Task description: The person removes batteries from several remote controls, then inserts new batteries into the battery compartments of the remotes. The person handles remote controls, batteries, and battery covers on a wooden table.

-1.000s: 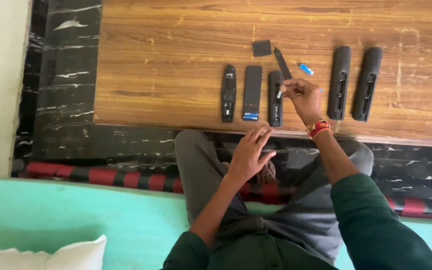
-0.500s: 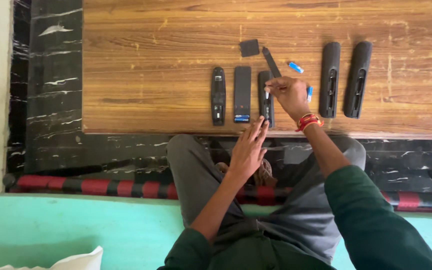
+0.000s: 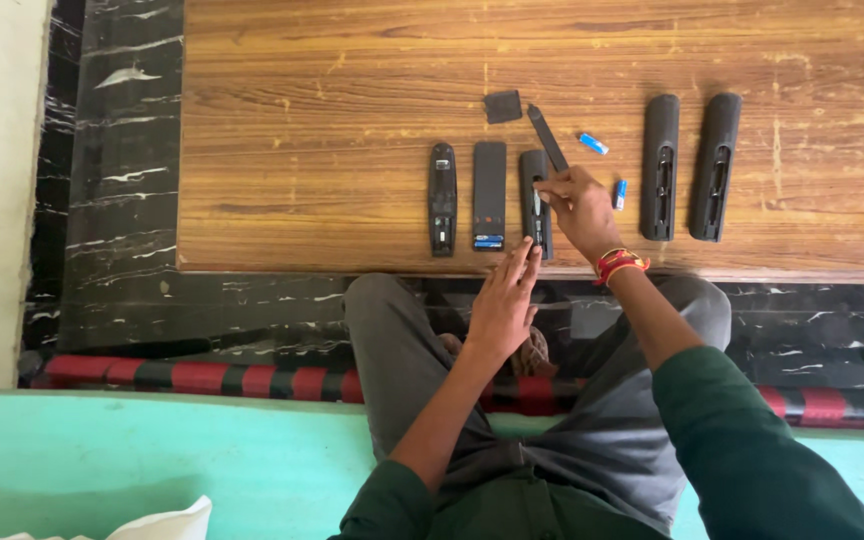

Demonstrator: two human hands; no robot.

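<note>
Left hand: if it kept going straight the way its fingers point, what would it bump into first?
Probably the black remote that the right hand is working on. The left hand points up toward its near end; its height above the table is unclear.

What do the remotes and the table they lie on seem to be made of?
The remotes look like matt black plastic: smooth moulded shells with soft, dull highlights. The table looks like wood or wood-look laminate: brown streaky grain, slight sheen, pale scuffs. Which of the two cannot be told.
</note>
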